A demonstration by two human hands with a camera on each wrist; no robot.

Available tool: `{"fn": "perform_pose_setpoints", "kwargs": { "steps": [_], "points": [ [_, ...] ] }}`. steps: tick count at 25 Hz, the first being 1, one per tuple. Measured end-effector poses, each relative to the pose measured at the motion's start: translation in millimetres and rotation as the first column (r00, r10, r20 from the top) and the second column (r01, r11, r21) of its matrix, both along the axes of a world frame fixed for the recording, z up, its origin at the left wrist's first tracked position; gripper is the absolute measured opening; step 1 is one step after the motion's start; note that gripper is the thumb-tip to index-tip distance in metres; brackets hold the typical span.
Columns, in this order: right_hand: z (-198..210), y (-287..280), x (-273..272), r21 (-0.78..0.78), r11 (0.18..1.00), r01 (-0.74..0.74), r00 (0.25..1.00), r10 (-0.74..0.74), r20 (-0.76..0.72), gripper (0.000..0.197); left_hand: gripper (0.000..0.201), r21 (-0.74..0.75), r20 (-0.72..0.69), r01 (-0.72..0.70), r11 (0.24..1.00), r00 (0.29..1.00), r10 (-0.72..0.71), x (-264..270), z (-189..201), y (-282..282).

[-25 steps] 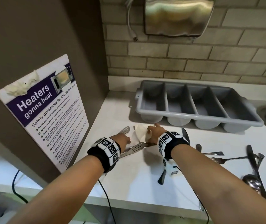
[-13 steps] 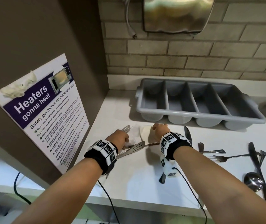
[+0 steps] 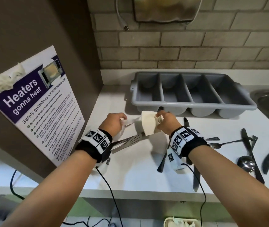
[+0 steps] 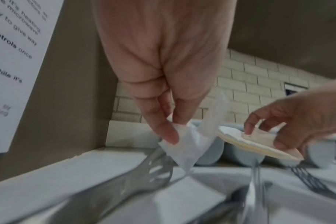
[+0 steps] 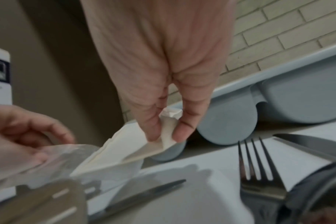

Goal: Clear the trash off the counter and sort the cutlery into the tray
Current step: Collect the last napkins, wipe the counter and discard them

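**Trash lifted, cutlery still waiting**

Both hands have risen off the worktop (image 3: 130, 169) since a second ago, taking the paper with them. The left hand (image 3: 114, 122) pinches a crumpled white tissue (image 4: 184, 145) between thumb and fingers; the right hand (image 3: 165, 122) has its fingers clamped on a folded cream napkin (image 3: 148, 124). Both pieces hang above the worktop, just in front of the grey tray (image 3: 191, 93).

By my reading, the trash step is half done: picked up, not yet binned. All four tray compartments look empty. The slotted spatula (image 3: 130, 141), forks (image 3: 219, 144), knives (image 3: 251, 154) and spoon (image 3: 245, 163) lie loose on the worktop, so sorting is not begun.
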State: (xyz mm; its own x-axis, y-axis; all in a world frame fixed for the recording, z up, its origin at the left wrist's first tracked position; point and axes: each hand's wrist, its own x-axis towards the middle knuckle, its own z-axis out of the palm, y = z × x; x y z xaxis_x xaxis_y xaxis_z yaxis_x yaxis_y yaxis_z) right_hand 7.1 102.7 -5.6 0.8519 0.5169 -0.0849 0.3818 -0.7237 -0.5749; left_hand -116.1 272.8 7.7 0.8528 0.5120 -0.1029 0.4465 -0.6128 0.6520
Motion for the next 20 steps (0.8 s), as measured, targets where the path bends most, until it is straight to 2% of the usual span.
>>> {"fn": "perform_pose_setpoints", "kwargs": {
  "steps": [2,6,8,10,12,13,15,17,20],
  "points": [
    [8,-8,-9,0.103,0.995,0.008,1.0,-0.007,-0.013,0.044,0.044,-0.061,0.096,-0.037,0.997,0.994,0.043,3,9,-4],
    [16,-21,-31,0.237,0.97,-0.052,0.998,0.055,-0.005,0.044,0.038,-0.215,0.178,-0.061,0.975,0.979,0.101,9,20,-23],
    [17,-24,-39,0.274,0.962,-0.025,1.0,0.029,-0.011,0.046,0.036,-0.39,0.192,-0.031,0.92,0.975,0.115,12,23,-34],
    [18,-26,-45,0.31,0.95,0.024,0.999,-0.015,-0.031,0.047,0.03,-0.553,0.217,-0.025,0.833,0.961,0.173,10,29,-42],
    [18,-31,-50,0.332,0.942,0.053,0.998,-0.044,-0.034,0.048,0.026,-0.615,0.231,0.016,0.789,0.96,0.16,9,30,-49],
    [19,-34,-52,0.339,0.939,0.055,0.998,-0.048,-0.029,0.049,0.03,-0.589,0.228,0.056,0.806,0.969,0.099,8,30,-54],
    [19,-42,-57,0.349,0.936,0.044,0.999,-0.043,-0.012,0.048,0.043,-0.44,0.199,0.099,0.892,0.98,-0.01,7,30,-65],
    [20,-52,-60,0.371,0.928,0.023,0.999,-0.031,0.016,0.043,0.047,-0.331,0.212,0.08,0.94,0.977,-0.009,9,33,-78],
    [19,-74,-66,0.366,0.931,-0.004,0.997,-0.026,0.075,0.046,0.056,-0.305,0.26,0.047,0.951,0.965,0.035,7,40,-98]
  ]
}}
